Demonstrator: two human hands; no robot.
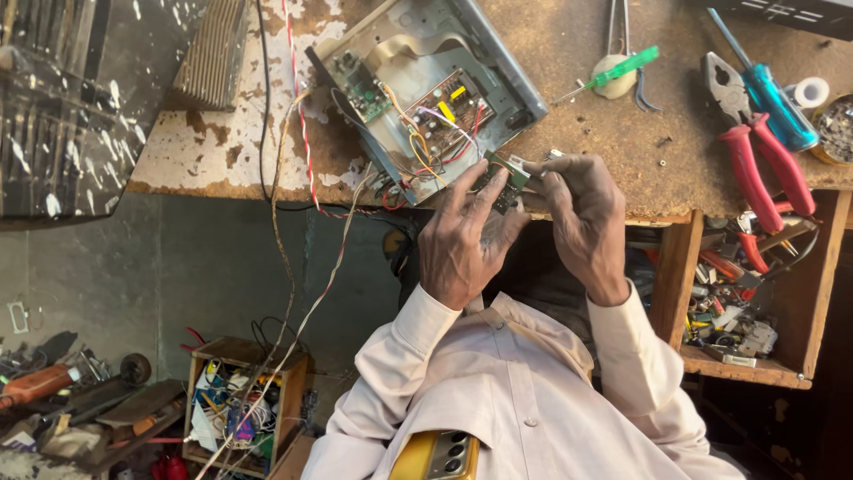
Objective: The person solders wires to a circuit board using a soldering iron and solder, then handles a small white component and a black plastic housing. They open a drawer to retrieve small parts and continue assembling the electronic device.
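Pinching one small green circuit board (pixel 503 182) between them, the left hand (pixel 466 240) and right hand (pixel 582 218) hold it just over the worktop's (pixel 577 53) near edge, beside one opened metal chassis (pixel 426 89) carrying two boards. Two screwdrivers lie on top, one green-handled (pixel 613 73), one blue-handled (pixel 771 93), beside one red-handled pair of pliers (pixel 755 160).

small green board (pixel 505 184) half hidden behind fingers (pixel 480 200)
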